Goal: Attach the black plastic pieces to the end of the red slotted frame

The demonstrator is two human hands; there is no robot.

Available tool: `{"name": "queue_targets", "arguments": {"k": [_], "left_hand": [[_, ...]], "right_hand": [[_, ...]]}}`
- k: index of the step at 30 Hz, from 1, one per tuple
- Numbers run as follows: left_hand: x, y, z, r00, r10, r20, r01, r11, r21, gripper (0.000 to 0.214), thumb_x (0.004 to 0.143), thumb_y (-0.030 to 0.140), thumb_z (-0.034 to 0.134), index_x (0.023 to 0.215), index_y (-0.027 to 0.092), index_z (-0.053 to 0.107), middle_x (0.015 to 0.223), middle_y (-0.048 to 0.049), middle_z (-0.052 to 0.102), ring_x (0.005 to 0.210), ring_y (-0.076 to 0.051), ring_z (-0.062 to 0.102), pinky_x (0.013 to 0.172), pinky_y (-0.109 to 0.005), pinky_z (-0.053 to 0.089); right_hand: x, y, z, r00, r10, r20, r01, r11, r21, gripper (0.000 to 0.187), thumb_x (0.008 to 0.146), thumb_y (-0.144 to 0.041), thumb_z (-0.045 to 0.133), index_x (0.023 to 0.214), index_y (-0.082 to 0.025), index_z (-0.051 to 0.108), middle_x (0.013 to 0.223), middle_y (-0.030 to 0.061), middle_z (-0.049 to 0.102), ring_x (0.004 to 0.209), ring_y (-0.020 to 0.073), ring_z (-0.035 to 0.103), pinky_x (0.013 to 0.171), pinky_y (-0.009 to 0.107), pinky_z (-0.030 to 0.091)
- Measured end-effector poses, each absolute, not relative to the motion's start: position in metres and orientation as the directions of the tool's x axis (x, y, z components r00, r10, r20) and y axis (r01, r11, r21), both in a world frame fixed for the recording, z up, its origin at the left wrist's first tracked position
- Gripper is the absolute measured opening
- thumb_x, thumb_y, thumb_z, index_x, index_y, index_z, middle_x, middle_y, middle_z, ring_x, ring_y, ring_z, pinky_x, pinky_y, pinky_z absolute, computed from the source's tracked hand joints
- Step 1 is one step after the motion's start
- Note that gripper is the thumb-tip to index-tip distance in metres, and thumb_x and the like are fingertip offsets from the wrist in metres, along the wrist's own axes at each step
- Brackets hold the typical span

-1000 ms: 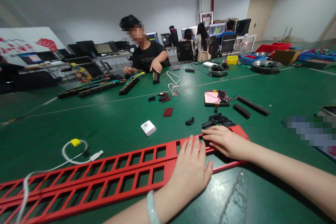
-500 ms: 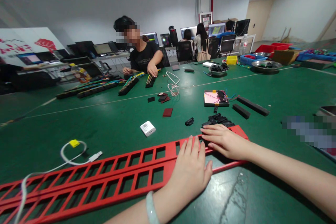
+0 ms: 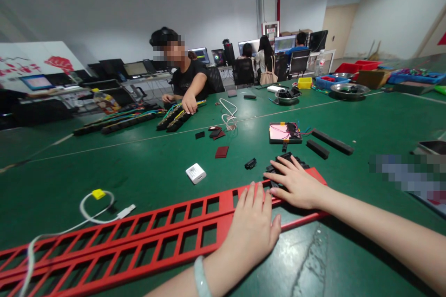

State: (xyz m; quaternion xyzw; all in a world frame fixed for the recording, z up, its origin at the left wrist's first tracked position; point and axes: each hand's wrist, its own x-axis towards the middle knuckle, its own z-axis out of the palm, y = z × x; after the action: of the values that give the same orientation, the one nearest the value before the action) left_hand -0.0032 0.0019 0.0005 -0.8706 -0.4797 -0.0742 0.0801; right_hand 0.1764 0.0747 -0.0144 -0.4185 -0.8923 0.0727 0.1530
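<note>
Plainly, the left hand (image 3: 251, 222) lies palm down across the red slotted frame (image 3: 223, 228), its fingers extended and slightly apart, reaching onto the far rail, with the thumb held out to the side. To the right of those fingers, the right hand (image 3: 301, 186) is palm down over the frame's right end, its fingers spread wide among the pile of black parts (image 3: 286, 155); whether they touch any single part I cannot tell. The frame runs beneath both sets of fingers and stretches far out to the left of them, over the green tabletop (image 3: 156, 160).

Just beyond the left fingertips sits a lone black part (image 3: 250, 163). Farther off and to their left are a white adapter (image 3: 195, 173) and a dark red square piece (image 3: 221, 151). Beyond the right fingers lie a shallow box with a pink face (image 3: 285, 132) and, a little to its right, two dark bars (image 3: 318, 149). Well left of all the fingers, a white cable (image 3: 31, 255) crosses the frame. Across the tabletop, a co-worker's hand (image 3: 190, 103) rests at a black wired strip (image 3: 177, 123).
</note>
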Motion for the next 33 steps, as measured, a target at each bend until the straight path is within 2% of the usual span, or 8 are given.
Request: {"name": "queue_targets", "arguments": {"k": [16,25,33], "left_hand": [[-0.0022,0.0015,0.0001,0.534,0.824,0.190,0.845,-0.528,-0.085,0.050,0.084,0.039,0.042,0.119,0.005,0.053,0.128,-0.0210,0.045,0.123,-0.035,0.036,0.100,-0.048,0.032],[-0.0020,0.0012,0.0019,0.534,0.830,0.164,0.845,-0.527,-0.084,0.051,0.084,0.039,0.040,0.121,0.005,0.052,0.129,-0.0208,0.044,0.124,-0.035,0.034,0.100,-0.049,0.031],[-0.0016,0.0017,0.0024,0.533,0.833,0.149,0.846,-0.527,-0.081,0.052,0.085,0.040,0.039,0.122,0.005,0.051,0.130,-0.0211,0.043,0.125,-0.035,0.032,0.101,-0.049,0.030]], "right_hand": [[0.1769,0.0728,-0.0157,-0.611,0.756,0.237,0.724,0.654,-0.219,0.058,0.088,-0.056,0.029,0.129,-0.019,0.045,0.136,0.0147,0.039,0.128,0.0294,0.029,0.105,0.054,0.017],[0.1773,0.0714,-0.0172,-0.626,0.727,0.282,0.698,0.684,-0.214,0.053,0.089,-0.049,0.032,0.131,-0.016,0.042,0.132,0.0168,0.043,0.126,0.0263,0.035,0.106,0.054,0.017],[0.1782,0.0707,-0.0165,-0.619,0.722,0.309,0.684,0.689,-0.239,0.046,0.090,-0.043,0.036,0.124,-0.015,0.048,0.124,0.0169,0.049,0.121,0.0254,0.040,0.104,0.054,0.019]]}}
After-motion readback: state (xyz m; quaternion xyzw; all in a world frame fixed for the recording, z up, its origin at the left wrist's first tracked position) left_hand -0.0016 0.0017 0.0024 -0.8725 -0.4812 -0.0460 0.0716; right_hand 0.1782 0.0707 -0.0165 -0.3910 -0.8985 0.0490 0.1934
